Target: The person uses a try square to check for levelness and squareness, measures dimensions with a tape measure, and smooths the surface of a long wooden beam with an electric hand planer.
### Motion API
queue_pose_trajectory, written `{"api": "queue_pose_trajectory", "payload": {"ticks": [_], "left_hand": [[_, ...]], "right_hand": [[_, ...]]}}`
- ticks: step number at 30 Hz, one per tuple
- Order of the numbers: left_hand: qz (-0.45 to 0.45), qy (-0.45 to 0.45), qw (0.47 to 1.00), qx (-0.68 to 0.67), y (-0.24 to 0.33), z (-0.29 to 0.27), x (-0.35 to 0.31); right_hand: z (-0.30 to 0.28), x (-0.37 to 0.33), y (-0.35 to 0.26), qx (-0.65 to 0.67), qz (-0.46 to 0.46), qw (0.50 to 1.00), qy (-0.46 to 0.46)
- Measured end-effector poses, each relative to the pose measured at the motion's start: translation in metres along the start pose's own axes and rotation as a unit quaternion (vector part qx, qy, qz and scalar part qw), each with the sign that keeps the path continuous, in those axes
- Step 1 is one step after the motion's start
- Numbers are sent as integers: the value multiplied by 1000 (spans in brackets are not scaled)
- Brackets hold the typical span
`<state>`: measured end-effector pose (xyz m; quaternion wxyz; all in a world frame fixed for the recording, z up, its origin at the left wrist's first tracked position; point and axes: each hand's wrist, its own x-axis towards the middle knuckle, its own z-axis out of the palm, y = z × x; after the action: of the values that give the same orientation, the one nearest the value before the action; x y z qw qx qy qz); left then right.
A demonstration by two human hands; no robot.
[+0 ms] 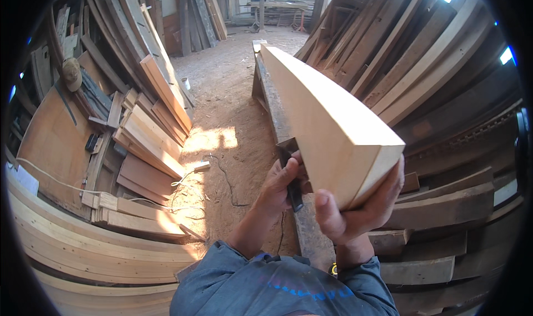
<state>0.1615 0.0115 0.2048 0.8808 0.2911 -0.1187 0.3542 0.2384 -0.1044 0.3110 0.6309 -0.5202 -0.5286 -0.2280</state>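
Note:
A long, thick, pale wooden beam (319, 113) runs away from me, its near end raised close to my body. My right hand (363, 210) is closed around that near end from below, thumb at its left edge and fingers along its right side. My left hand (280, 180) grips a black L-shaped tool (294, 189) that looks like a try square, beside the beam's left face. Part of the tool and some left fingers are hidden behind the hand and beam. A narrow, worn wooden bench (270, 108) lies under the beam.
Stacked boards (147, 138) and a pale cable (58, 181) are on the left. Long planks (383, 44) lean at the right, above shorter timber pieces (444, 207). Sawdust covers the floor (222, 88), where a dark cord (229, 185) lies. A cap (71, 74) hangs at the left.

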Motion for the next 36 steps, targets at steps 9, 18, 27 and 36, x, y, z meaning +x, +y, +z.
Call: {"api": "queue_pose_trajectory", "payload": {"ticks": [9, 18, 27, 36], "left_hand": [[40, 154, 962, 222, 27, 13, -21], [8, 99, 907, 410, 27, 14, -45], [-12, 62, 849, 525, 28, 1, -34], [-104, -60, 720, 683, 45, -11, -27]], "right_hand": [[25, -1, -6, 150, -90, 982, -72], [28, -1, -4, 120, -114, 984, -68], [36, -1, -5, 141, -117, 983, 11], [32, 1, 2, 166, -121, 978, -21]]}}
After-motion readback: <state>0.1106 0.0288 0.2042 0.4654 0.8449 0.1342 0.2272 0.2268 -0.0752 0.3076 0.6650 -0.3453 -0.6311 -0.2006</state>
